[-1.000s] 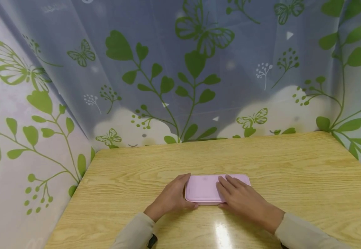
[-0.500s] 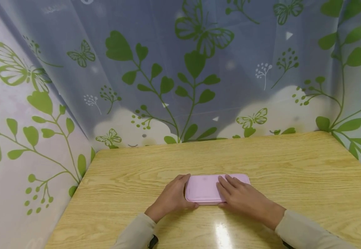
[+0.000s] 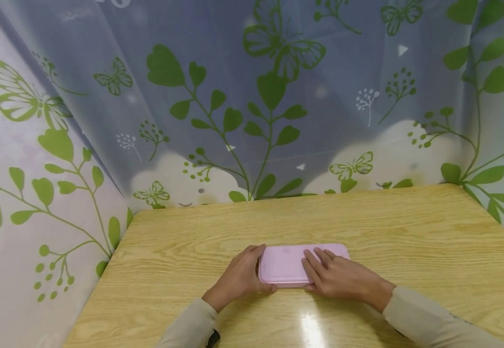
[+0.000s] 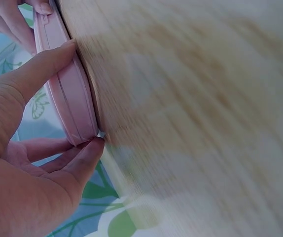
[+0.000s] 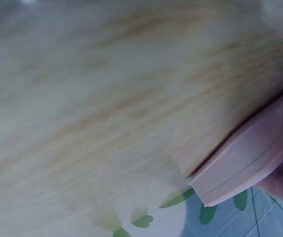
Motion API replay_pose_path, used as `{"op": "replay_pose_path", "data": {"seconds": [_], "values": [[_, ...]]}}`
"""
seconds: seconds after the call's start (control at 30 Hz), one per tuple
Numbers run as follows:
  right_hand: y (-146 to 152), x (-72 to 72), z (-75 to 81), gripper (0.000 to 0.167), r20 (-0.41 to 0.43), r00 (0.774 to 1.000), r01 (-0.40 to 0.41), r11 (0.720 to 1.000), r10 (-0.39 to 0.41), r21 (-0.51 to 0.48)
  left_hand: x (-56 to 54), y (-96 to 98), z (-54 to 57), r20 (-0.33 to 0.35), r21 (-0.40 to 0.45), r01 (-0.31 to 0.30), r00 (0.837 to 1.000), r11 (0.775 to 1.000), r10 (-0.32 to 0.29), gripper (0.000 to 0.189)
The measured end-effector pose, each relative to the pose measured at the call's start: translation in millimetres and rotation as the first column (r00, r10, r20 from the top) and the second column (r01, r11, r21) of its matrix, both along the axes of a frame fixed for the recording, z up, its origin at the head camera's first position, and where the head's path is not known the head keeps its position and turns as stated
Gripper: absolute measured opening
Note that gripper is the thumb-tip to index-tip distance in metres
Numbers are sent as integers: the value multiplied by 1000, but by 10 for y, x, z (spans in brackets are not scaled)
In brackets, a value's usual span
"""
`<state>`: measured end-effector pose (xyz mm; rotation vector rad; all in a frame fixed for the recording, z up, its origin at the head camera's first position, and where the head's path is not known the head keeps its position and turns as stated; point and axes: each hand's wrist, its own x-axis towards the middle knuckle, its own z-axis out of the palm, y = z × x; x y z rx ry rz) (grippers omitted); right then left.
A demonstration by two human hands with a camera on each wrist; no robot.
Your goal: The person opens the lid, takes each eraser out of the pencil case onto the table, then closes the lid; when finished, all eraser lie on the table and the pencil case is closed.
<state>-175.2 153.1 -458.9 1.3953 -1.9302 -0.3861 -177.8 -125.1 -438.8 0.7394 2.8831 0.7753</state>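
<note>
A flat, rounded pink case (image 3: pixel 283 263) lies on the wooden table, a thin seam running along its side (image 4: pixel 66 91). My left hand (image 3: pixel 239 273) grips its left end, the thumb along the near side and the fingers around the end. From the right, my right hand (image 3: pixel 336 274) holds the case with its fingers over the lid and its thumb at the near side. In the left wrist view that right thumb (image 4: pixel 45 8) sits beside a small tab-like detail on the seam. The right wrist view shows the far right end of the case (image 5: pixel 245 160).
Wood-grain table (image 3: pixel 182 237) surface surrounds the case. A patterned curtain (image 3: pixel 217 96) with leaves and butterflies stands behind the table, with similar cloth (image 3: pixel 21 193) at the left and right sides. A bright light reflection lies near the front.
My right hand has turned slightly and its fingers have shifted on the lid, looking a little more bent. My left hand and the case stay nearly where they were.
</note>
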Motion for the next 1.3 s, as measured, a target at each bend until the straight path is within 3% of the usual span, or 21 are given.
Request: {"op": "replay_pose_path", "data": {"seconds": [0.5,1.3], "values": [[-17,-29,-23,66,-103,994,-28,998,33,51,9,19,34,27,3,-16,1000,1000,16,98],[-33,-32,-14,65,-143,989,-35,997,45,72,13,25,37,34,10,-32,999,999,32,98]]}}
